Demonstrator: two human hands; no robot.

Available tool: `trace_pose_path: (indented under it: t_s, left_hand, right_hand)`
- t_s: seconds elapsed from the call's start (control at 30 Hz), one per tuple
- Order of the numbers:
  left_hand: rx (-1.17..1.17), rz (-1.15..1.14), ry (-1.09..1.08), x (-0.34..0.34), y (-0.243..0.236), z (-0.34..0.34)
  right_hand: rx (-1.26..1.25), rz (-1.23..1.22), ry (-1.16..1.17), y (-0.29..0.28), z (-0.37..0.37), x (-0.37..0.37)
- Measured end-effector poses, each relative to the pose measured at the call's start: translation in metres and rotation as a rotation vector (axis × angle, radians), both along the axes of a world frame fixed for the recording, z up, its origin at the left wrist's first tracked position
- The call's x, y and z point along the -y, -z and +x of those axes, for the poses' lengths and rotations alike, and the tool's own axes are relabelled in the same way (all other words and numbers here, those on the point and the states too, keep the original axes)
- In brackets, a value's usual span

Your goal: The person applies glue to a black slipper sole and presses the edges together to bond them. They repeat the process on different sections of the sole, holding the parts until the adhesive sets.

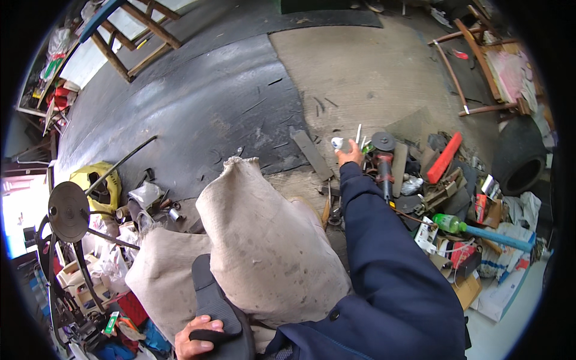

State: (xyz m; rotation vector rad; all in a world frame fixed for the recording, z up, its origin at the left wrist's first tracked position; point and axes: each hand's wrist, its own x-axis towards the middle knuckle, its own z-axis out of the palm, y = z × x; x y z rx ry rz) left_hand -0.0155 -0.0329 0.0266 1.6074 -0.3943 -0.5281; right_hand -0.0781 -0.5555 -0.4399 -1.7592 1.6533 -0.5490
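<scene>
Right hand, arm outstretched, is closed on a small white bottle beside an angle grinder on the cluttered floor; a black sandal is gripped by the left hand against a burlap sack. A firm, upright hold on the bottle seems advisable.

A big stuffed sack sits in the middle. A grinder lies on the floor next to a red bar. A green bottle lies among boxes. A tire stands nearby.
</scene>
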Motion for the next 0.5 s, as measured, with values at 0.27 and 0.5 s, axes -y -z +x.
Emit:
trace_pose_path:
  t_s: [0.27, 0.5]
  left_hand:
    - [0.331, 0.078, 0.388, 0.027, -0.013, 0.029]
    - [-0.157, -0.004, -0.190, 0.024, -0.012, 0.004]
  right_hand:
    - [0.093, 0.072, -0.094, 0.056, -0.001, 0.037]
    - [0.129, -0.067, -0.099, -0.003, 0.007, 0.012]
